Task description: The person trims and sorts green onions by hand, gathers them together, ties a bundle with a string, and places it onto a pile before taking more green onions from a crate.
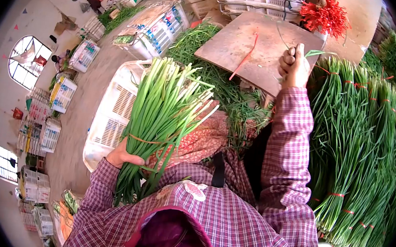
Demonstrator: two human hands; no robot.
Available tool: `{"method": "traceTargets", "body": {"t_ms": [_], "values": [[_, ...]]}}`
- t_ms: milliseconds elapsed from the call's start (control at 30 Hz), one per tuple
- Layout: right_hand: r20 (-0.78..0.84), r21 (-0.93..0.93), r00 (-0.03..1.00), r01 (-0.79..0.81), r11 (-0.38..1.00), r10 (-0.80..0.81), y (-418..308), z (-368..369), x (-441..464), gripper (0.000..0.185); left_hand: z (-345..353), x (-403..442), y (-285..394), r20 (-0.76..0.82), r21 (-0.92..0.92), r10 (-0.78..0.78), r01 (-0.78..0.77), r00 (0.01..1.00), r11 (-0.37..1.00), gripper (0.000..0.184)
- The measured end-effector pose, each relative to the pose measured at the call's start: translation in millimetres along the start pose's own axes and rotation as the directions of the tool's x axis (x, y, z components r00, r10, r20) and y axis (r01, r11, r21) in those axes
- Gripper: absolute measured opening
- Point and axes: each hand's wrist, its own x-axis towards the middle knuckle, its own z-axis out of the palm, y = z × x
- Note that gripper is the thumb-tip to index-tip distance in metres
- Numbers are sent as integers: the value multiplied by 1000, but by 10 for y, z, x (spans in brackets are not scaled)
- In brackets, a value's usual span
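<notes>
My left hand [126, 154] is wrapped round a thick bunch of chives [161, 105], near its leafy lower end. An orange-brown tie [146, 140] crosses the bunch just above my fingers. The pale cut ends point up and away from me, over my lap. My right hand [294, 66] is closed above the right edge of a brown board [235, 36]. From its fingers a loose chive leaf [315, 53] sticks out to the right. A single red tie [246, 56] lies on the board, left of that hand.
Tied chive bunches [348, 152] are piled high on my right. A white plastic crate [108, 119] stands at my left. Loose greens [196, 42] lie around the board. Red ties [325, 16] are clustered behind it. Stacked crates [257, 0] stand at the back.
</notes>
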Motion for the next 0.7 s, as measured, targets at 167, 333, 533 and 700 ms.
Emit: {"method": "traceTargets", "body": {"t_ms": [167, 333, 533, 700], "values": [[537, -830, 843, 527, 184, 5, 391, -110, -317, 63, -226, 118, -32, 26, 18, -77, 77, 997, 997, 97], [656, -687, 737, 493, 533, 164, 71, 767, -711, 57, -344, 263, -65, 21, 17, -81, 81, 996, 997, 95], [750, -656, 641, 691, 303, 163, 382, 1030, -820, 23, -658, 280, -395, 100, 56, -28, 23, 995, 998, 92], [676, -736, 737, 673, 69, 26, 331, 655, -481, 21, -766, 167, -352, 105, 145, -86, 70, 991, 987, 86]]}}
